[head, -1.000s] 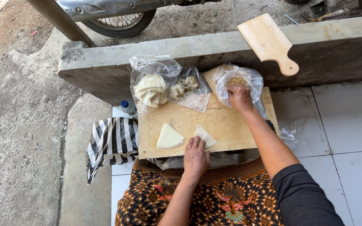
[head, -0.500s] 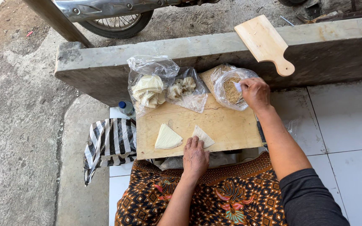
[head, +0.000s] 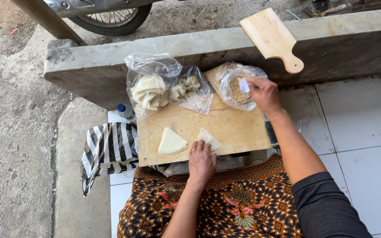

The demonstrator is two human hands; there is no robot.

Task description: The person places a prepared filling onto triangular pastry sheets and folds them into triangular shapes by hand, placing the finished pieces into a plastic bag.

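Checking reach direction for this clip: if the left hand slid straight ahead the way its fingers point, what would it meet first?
The left hand already has fingertips on the right triangular wrapper; beyond it lies bare wooden board, then probably the clear bag of folded pieces.

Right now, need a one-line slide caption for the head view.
Left hand rests on a triangular wrapper on the wooden board; right hand holds a small white piece at the filling bag.

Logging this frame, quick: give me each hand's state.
Left hand: flat on a triangular dough piece, gripping nothing.
Right hand: fingers closed on a small white spoon over the bag of filling.
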